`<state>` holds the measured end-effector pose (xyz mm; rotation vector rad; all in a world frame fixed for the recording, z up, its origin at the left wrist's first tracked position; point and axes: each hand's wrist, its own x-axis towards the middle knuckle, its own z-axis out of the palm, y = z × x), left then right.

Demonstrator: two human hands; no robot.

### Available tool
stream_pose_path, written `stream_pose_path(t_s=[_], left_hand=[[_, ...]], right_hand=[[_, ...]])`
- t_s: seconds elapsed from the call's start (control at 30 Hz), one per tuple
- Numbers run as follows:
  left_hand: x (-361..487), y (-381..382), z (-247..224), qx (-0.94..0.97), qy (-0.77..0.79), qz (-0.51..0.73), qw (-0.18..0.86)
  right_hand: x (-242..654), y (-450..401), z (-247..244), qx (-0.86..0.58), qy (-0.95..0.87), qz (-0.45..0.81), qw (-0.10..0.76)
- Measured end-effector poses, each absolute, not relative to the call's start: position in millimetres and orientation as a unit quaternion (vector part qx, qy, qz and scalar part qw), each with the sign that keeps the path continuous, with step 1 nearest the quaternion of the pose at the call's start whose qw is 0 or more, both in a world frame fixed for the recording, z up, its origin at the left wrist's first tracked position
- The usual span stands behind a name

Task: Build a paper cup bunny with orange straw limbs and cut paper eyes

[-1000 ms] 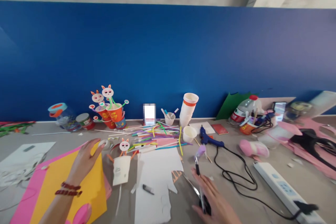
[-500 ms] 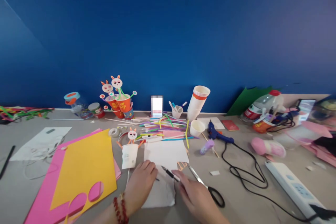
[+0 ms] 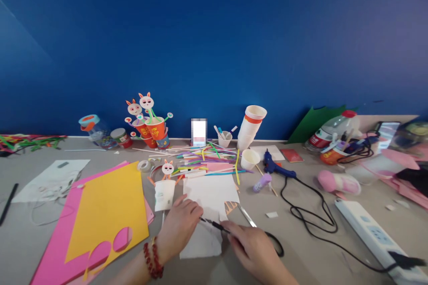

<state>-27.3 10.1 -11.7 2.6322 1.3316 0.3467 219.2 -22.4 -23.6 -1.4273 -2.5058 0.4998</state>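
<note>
On a grey tabletop, two bare hands meet at a slim black pen.

Nearest, the right hand pinches the pen between thumb and fingers, pointing it left; the left hand has its fingertips bunched at the pen's far end, though I cannot tell whether they grip anything. Beneath lies a sheet of white paper. At left, bright yellow card overlaps pink card. Black-handled metal scissors lie partly covered by the right hand. Just beyond the left hand stands a white paper cup with a rabbit face. Farther back are a blue glue gun, scattered coloured straws and orange rabbit-topped cups before a blue wall.
</note>
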Motion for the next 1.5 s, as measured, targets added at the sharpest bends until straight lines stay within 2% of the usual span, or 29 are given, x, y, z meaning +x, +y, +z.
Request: stream_pose_path(t_s=[0.2,0.33,0.43,0.67,0.9,1.1,1.2,1.3,1.4,1.5], left_hand=[[-19.0,4.9,-2.3,0.885,0.413,0.130,0.174],[-19.8,4.6,-0.4,0.852,0.409,0.162,0.284],[-22.4,6.2,-2.3,0.826,0.422,0.143,0.346],[-19.7,3.4,-2.5,0.867,0.401,0.060,0.290],[-17.4,-4.1,-19.4,0.849,0.414,0.044,0.326],[-18.7,-1.4,-13.4,0.857,0.336,0.113,0.374],[-12.1,0.3,0.7,0.802,0.307,0.239,0.454],[-1.0,-3.4,6.2,0.670,0.318,0.366,0.563],[7.8,-12.3,1.7,0.574,0.309,0.386,0.653],[11.0,-19.2,-1.8,0.553,0.312,0.363,0.682]], right_hand=[[217.6,-25.0,-21.2,-0.473,-0.850,0.193,0.131],[216.8,-26.1,-19.8,-0.472,-0.834,0.239,0.155],[218.4,-25.9,-15.6,-0.457,-0.824,0.276,0.190],[218.7,-30.9,-17.8,-0.457,-0.774,0.370,0.237],[216.9,-37.9,-28.7,-0.452,-0.768,0.391,0.231],[222.9,-42.5,-31.5,-0.433,-0.790,0.377,0.216],[223.5,-44.0,-29.3,-0.429,-0.802,0.356,0.216],[218.7,-46.1,-27.7,-0.411,-0.813,0.343,0.227],[211.8,-49.5,-27.6,-0.397,-0.813,0.358,0.229],[205.6,-51.9,-26.2,-0.397,-0.807,0.379,0.218]])
